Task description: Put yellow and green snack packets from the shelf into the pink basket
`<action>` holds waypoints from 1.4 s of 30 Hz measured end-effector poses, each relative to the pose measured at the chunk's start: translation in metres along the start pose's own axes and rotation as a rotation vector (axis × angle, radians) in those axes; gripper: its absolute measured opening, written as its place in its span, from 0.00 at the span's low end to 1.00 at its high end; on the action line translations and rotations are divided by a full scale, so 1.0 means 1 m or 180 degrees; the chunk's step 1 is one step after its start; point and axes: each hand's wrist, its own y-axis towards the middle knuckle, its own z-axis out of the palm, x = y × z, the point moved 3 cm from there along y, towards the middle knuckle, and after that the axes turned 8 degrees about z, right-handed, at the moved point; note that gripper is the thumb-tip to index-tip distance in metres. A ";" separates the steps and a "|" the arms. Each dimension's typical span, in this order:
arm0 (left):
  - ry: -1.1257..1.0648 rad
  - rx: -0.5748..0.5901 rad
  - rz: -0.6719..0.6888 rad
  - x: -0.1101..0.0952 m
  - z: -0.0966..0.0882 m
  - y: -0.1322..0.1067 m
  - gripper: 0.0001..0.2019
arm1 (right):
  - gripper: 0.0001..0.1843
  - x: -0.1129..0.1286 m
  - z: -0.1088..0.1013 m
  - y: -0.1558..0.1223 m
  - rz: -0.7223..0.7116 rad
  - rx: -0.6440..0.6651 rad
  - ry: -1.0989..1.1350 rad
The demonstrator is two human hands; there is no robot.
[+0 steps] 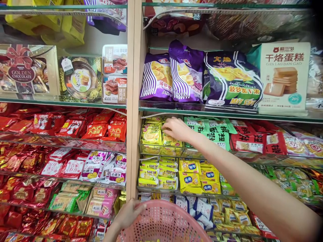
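My left hand (129,212) grips the rim of a pink perforated plastic basket (174,218), thumb over the edge, at the bottom of the view. Only a sliver of yellow shows inside the basket. Reaching up from the lower right, my right hand (176,128) is in a clear shelf bin of yellow snack packets (151,133). Its fingers are bent down and closed on a packet there, and the fingertips are partly hidden. Green snack packets (217,134) lie just right of that hand.
A wooden upright (133,101) divides the shelving. Above my right hand, a glass shelf (227,114) holds purple chip bags (186,74) and a cake box (285,77). Lower bins hold lemon packets (168,174) and yellow-orange packets (189,181). Red packets (96,129) fill bins at left.
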 end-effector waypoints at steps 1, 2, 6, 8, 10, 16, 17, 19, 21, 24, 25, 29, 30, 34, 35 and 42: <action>0.0015 -0.0007 0.0014 -0.001 -0.001 0.000 0.30 | 0.11 0.001 0.000 0.004 0.0048 0.0084 0.0004; 0.0021 -0.0016 0.0019 -0.001 -0.001 -0.001 0.30 | 0.11 0.002 0.001 0.007 0.0091 0.0153 0.0002; -0.0035 -0.0008 0.0054 -0.004 -0.002 -0.001 0.30 | 0.10 0.005 0.002 0.013 0.0142 0.0266 0.0018; -0.0058 0.0011 0.0080 -0.006 -0.002 -0.002 0.30 | 0.11 0.005 0.003 0.014 0.0147 0.0304 0.0025; -0.0086 -0.0009 0.0085 -0.007 -0.003 -0.002 0.28 | 0.12 0.005 0.002 0.015 0.0153 0.0333 0.0015; -0.0231 -0.0011 0.0039 -0.007 -0.003 -0.003 0.26 | 0.12 0.007 -0.001 0.018 0.0190 0.0348 -0.0056; -0.0239 -0.0021 0.0043 -0.007 -0.002 -0.003 0.26 | 0.12 0.007 -0.002 0.018 0.0192 0.0337 -0.0060; -0.0235 -0.0051 0.0048 -0.006 -0.002 -0.003 0.26 | 0.12 0.006 -0.003 0.017 0.0206 0.0292 -0.0060; -0.0217 -0.0072 0.0049 -0.005 -0.002 -0.003 0.26 | 0.12 0.002 -0.004 0.016 0.0245 0.0232 -0.0049; -0.0186 -0.0069 0.0040 -0.004 -0.002 -0.002 0.27 | 0.12 -0.005 -0.007 0.016 0.0334 0.0158 -0.0012; -0.0178 -0.0048 0.0054 -0.004 -0.001 -0.001 0.27 | 0.12 -0.007 -0.007 0.016 0.0360 0.0137 0.0004; -0.0170 0.0023 0.0136 -0.004 0.000 0.000 0.26 | 0.12 -0.012 -0.010 0.014 0.0429 0.0059 0.0066; -0.0174 0.0020 0.0138 -0.003 0.000 0.000 0.26 | 0.12 -0.011 -0.010 0.013 0.0453 0.0022 0.0085; -0.0148 -0.0010 0.0131 0.000 0.001 0.001 0.27 | 0.12 -0.008 -0.009 0.006 0.0549 -0.0346 0.0195; -0.0135 -0.0017 0.0126 0.001 0.001 0.001 0.27 | 0.12 -0.007 -0.008 0.003 0.0557 -0.0449 0.0225; -0.0079 0.0013 0.0123 0.000 0.000 0.001 0.27 | 0.09 -0.007 -0.009 -0.016 0.0690 -0.0959 0.0555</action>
